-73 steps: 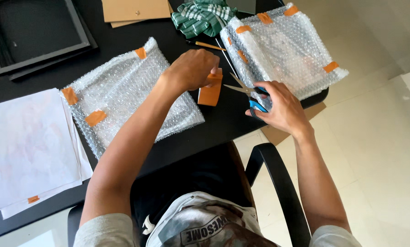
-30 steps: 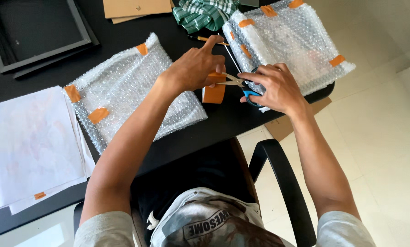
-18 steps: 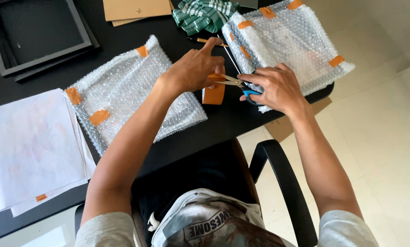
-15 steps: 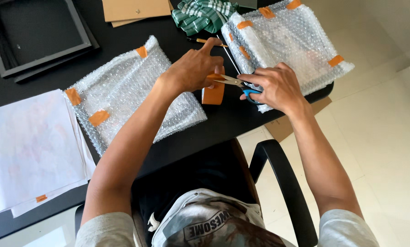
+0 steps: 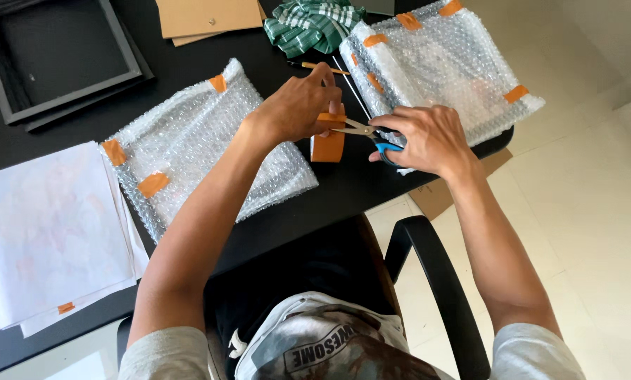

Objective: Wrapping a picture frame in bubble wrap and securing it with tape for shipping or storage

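Observation:
My left hand (image 5: 298, 105) holds an orange tape roll (image 5: 328, 144) over the black table (image 5: 188, 67), fingers pinching a pulled strip at its top. My right hand (image 5: 428, 137) grips blue-handled scissors (image 5: 368, 132), whose silver blades point left and meet the tape strip by my left fingers. One bubble-wrapped flat package (image 5: 196, 144) with orange tape patches lies under my left forearm. A second taped bubble-wrapped package (image 5: 442, 67) lies just behind my right hand.
A black picture frame (image 5: 55, 60) sits at the back left, brown cardboard (image 5: 206, 15) and a green checked cloth (image 5: 315, 22) at the back. White sheets (image 5: 48, 225) lie at the left. A pencil (image 5: 322, 67) lies near the cloth. A black chair armrest (image 5: 435, 281) is below right.
My right hand brought the scissors from the table edge up and left to the tape roll. My left hand stayed on the roll and shifted its grip slightly.

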